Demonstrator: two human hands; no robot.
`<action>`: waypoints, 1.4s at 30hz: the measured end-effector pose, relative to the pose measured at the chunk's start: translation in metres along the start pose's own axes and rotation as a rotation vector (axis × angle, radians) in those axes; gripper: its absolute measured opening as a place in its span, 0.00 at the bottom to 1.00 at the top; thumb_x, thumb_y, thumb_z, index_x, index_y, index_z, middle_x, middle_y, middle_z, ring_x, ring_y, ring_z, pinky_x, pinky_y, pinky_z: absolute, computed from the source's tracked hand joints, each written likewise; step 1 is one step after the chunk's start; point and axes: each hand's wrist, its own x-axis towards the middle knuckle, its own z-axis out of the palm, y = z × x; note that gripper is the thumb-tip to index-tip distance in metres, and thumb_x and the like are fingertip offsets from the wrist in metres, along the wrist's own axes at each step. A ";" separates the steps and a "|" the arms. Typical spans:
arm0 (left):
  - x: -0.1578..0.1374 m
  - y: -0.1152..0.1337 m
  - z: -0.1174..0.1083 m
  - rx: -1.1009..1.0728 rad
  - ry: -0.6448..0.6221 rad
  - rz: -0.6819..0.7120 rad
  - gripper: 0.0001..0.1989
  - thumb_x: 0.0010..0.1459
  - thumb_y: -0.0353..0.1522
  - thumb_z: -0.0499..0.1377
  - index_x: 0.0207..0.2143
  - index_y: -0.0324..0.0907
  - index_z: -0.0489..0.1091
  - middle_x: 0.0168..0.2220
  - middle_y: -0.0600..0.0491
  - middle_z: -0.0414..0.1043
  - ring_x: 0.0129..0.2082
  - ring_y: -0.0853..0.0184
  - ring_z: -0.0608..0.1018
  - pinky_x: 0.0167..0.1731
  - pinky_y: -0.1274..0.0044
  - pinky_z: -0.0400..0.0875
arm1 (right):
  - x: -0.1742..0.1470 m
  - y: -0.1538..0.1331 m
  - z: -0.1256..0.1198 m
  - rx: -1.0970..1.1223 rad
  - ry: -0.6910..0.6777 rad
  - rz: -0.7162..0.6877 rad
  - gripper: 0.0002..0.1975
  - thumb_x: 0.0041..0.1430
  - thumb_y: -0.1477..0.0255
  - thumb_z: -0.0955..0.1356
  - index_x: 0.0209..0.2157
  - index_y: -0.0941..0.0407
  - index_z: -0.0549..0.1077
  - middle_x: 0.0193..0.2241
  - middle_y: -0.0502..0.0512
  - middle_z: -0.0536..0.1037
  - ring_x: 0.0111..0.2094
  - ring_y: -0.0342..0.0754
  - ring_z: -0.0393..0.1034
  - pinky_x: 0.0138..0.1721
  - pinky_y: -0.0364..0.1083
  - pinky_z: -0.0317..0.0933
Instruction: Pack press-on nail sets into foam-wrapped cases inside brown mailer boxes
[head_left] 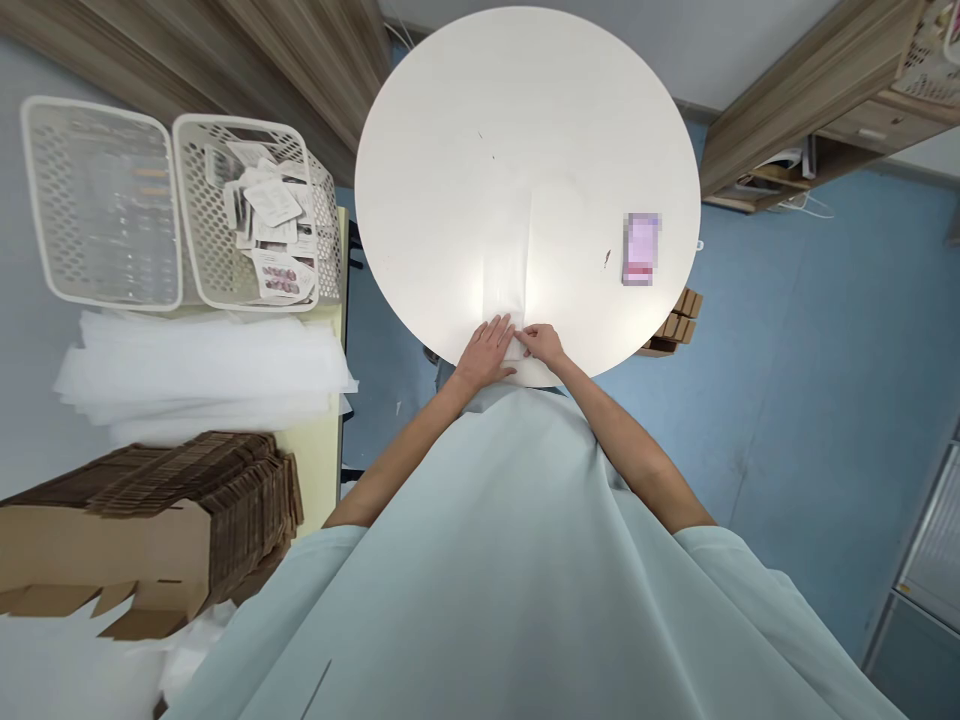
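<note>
A narrow, thin white sheet (506, 250) lies lengthwise on the round white table (420, 200), running away from me. Its near end is partly covered by both hands. My left hand (486, 352) rests on this end with the fingers stretched out and lying flat. Right beside it, my right hand (543, 343) has its thumb and fingers pinched together at the sheet's right edge. The sheet looks folded over near the fingertips, but whether something is wrapped inside I cannot tell.
A blurred-out pink, phone-like rectangle (640, 248) lies on the table's right. To the left stand a white basket (321, 215) of small packets, a clear-looking basket (37, 200), stacked white sheets (210, 355) and flattened brown cartons (247, 510). Small brown boxes (681, 318) sit below the table's right side.
</note>
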 end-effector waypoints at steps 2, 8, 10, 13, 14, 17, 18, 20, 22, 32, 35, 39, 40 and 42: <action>-0.002 -0.001 0.003 0.017 -0.002 -0.007 0.41 0.63 0.31 0.60 0.77 0.35 0.55 0.79 0.35 0.49 0.80 0.46 0.53 0.76 0.52 0.48 | -0.001 0.004 -0.003 0.037 -0.048 0.020 0.17 0.67 0.60 0.73 0.27 0.54 0.74 0.24 0.51 0.81 0.26 0.48 0.79 0.32 0.44 0.68; -0.008 -0.001 0.001 0.001 0.013 -0.007 0.37 0.57 0.24 0.58 0.70 0.38 0.66 0.74 0.36 0.63 0.74 0.45 0.65 0.72 0.50 0.57 | -0.018 0.009 -0.010 -0.234 -0.015 -0.063 0.11 0.73 0.65 0.68 0.47 0.56 0.78 0.40 0.58 0.86 0.36 0.51 0.82 0.44 0.48 0.73; -0.009 -0.001 0.000 0.008 0.018 -0.006 0.33 0.57 0.24 0.59 0.67 0.36 0.70 0.71 0.36 0.67 0.72 0.46 0.68 0.72 0.52 0.58 | -0.025 0.008 -0.013 -0.425 0.056 -0.210 0.16 0.73 0.71 0.63 0.58 0.55 0.76 0.55 0.61 0.83 0.44 0.54 0.81 0.49 0.51 0.73; -0.009 -0.004 -0.002 0.024 0.031 0.001 0.30 0.56 0.22 0.58 0.62 0.37 0.73 0.66 0.37 0.72 0.69 0.48 0.72 0.72 0.55 0.61 | -0.031 0.005 -0.016 -0.670 0.001 -0.377 0.29 0.69 0.81 0.59 0.68 0.53 0.68 0.72 0.61 0.68 0.54 0.56 0.78 0.48 0.52 0.73; -0.008 -0.005 -0.002 0.025 0.037 0.004 0.30 0.56 0.22 0.58 0.62 0.38 0.74 0.65 0.38 0.73 0.69 0.48 0.72 0.71 0.55 0.62 | -0.032 0.004 -0.016 -0.734 -0.031 -0.403 0.31 0.68 0.83 0.58 0.69 0.52 0.67 0.74 0.60 0.65 0.55 0.57 0.77 0.48 0.52 0.73; -0.008 -0.007 -0.004 0.024 0.042 0.028 0.30 0.55 0.22 0.59 0.61 0.40 0.74 0.64 0.39 0.74 0.68 0.48 0.73 0.70 0.54 0.64 | -0.032 0.003 -0.014 -0.828 -0.052 -0.432 0.30 0.68 0.82 0.58 0.68 0.53 0.67 0.76 0.60 0.62 0.55 0.58 0.77 0.48 0.53 0.73; -0.008 -0.007 -0.004 0.022 0.038 0.036 0.30 0.55 0.22 0.60 0.62 0.40 0.74 0.64 0.38 0.74 0.68 0.47 0.73 0.70 0.53 0.64 | -0.031 0.003 -0.012 -0.811 -0.031 -0.418 0.27 0.70 0.80 0.59 0.67 0.54 0.67 0.75 0.63 0.63 0.54 0.59 0.77 0.48 0.54 0.73; -0.010 -0.007 -0.004 0.016 0.027 0.044 0.33 0.54 0.23 0.61 0.63 0.40 0.73 0.66 0.37 0.73 0.68 0.46 0.72 0.70 0.51 0.63 | -0.030 0.004 -0.007 -0.706 0.036 -0.333 0.23 0.74 0.73 0.60 0.67 0.57 0.66 0.70 0.67 0.70 0.50 0.59 0.79 0.46 0.54 0.73; -0.013 -0.008 -0.002 0.012 0.018 0.050 0.36 0.53 0.25 0.62 0.66 0.41 0.71 0.67 0.37 0.70 0.70 0.44 0.70 0.71 0.49 0.61 | -0.027 0.005 0.000 -0.556 0.092 -0.194 0.21 0.76 0.66 0.63 0.66 0.59 0.66 0.59 0.67 0.80 0.48 0.59 0.81 0.46 0.53 0.73; -0.021 -0.009 -0.002 -0.003 -0.052 0.118 0.47 0.55 0.39 0.65 0.73 0.30 0.58 0.71 0.31 0.63 0.76 0.39 0.59 0.76 0.51 0.51 | -0.017 -0.004 0.022 0.028 0.072 0.185 0.17 0.70 0.68 0.70 0.25 0.52 0.68 0.19 0.49 0.74 0.26 0.48 0.75 0.31 0.44 0.65; -0.017 -0.010 -0.003 -0.016 -0.042 0.107 0.46 0.54 0.38 0.66 0.72 0.32 0.60 0.70 0.31 0.63 0.75 0.39 0.61 0.75 0.51 0.53 | -0.015 -0.004 0.026 0.205 0.073 0.244 0.19 0.67 0.71 0.72 0.23 0.51 0.64 0.20 0.47 0.71 0.24 0.44 0.71 0.25 0.41 0.61; -0.016 -0.009 -0.006 -0.055 0.004 0.085 0.43 0.55 0.39 0.67 0.71 0.35 0.62 0.70 0.33 0.64 0.72 0.40 0.66 0.73 0.52 0.58 | -0.013 -0.007 0.034 0.332 0.136 0.305 0.10 0.67 0.71 0.71 0.33 0.52 0.66 0.26 0.47 0.74 0.23 0.42 0.70 0.25 0.41 0.64; -0.016 -0.008 -0.007 -0.067 0.012 0.077 0.43 0.55 0.40 0.68 0.71 0.36 0.62 0.69 0.34 0.64 0.71 0.41 0.66 0.73 0.53 0.60 | -0.013 -0.008 0.035 0.355 0.156 0.312 0.09 0.67 0.70 0.71 0.36 0.52 0.66 0.28 0.47 0.75 0.23 0.42 0.71 0.25 0.41 0.65; -0.017 -0.008 -0.008 -0.081 0.020 0.058 0.44 0.56 0.42 0.68 0.71 0.38 0.62 0.70 0.35 0.64 0.71 0.42 0.67 0.73 0.53 0.60 | -0.013 -0.008 0.036 0.347 0.170 0.298 0.09 0.68 0.69 0.71 0.40 0.51 0.66 0.29 0.46 0.75 0.22 0.42 0.71 0.25 0.41 0.67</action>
